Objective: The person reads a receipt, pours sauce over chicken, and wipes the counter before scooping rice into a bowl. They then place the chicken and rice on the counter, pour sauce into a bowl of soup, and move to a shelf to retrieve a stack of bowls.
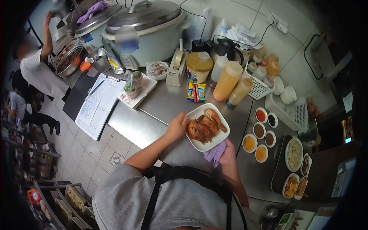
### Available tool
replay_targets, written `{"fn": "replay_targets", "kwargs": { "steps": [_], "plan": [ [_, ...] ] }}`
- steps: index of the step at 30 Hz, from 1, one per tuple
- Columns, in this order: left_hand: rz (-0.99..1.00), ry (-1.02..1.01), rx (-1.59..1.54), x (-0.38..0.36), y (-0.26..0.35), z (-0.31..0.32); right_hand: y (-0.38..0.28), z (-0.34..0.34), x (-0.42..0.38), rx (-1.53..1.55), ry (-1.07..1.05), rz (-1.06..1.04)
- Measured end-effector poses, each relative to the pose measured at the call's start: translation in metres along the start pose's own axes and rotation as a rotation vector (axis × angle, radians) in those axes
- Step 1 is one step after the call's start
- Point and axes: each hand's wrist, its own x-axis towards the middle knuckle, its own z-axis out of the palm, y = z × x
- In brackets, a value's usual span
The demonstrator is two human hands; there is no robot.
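Observation:
A white square dish [220,138] holds pieces of browned roast chicken [203,128] and is held above the steel counter in front of me. My left hand [178,126] grips its left rim, fingers partly hidden by the dish. At the lower right corner, my right hand [229,154] is closed, with the thumb by the rim and a crumpled purple glove [215,153] bunched under the dish. Its other fingers are mostly hidden. Right of the dish, several small sauce cups [259,130] stand in two rows on the counter.
A dark tray [276,174] with filled dishes lies at right. Squeeze bottles [228,80], a tape dispenser [176,71] and a large cooker [153,42] line the back. A clipboard [97,103] overhangs the counter's left edge. A co-worker [42,71] stands far left.

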Motion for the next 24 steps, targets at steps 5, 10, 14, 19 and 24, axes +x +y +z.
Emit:
{"fn": "replay_targets", "kwargs": {
  "steps": [5,10,14,19,24],
  "plan": [
    [-0.002,-0.163,-0.023,-0.017,0.004,-0.015,-0.028,0.026,0.005,-0.449,0.049,-0.261],
    [-0.024,-0.39,-0.168,-0.024,0.017,-0.014,-0.042,0.024,0.026,-0.252,-0.126,0.104],
    [-0.003,-0.328,-0.298,-0.019,0.011,-0.002,0.001,0.021,0.014,-0.174,-0.379,-0.152],
    [0.002,-0.179,-0.202,-0.007,-0.015,0.002,0.001,0.002,0.025,-0.072,-0.198,-0.018],
    [-0.05,-0.049,-0.193,-0.002,-0.03,-0.007,-0.036,0.011,0.016,-0.403,0.145,-0.115]
  ]
}}
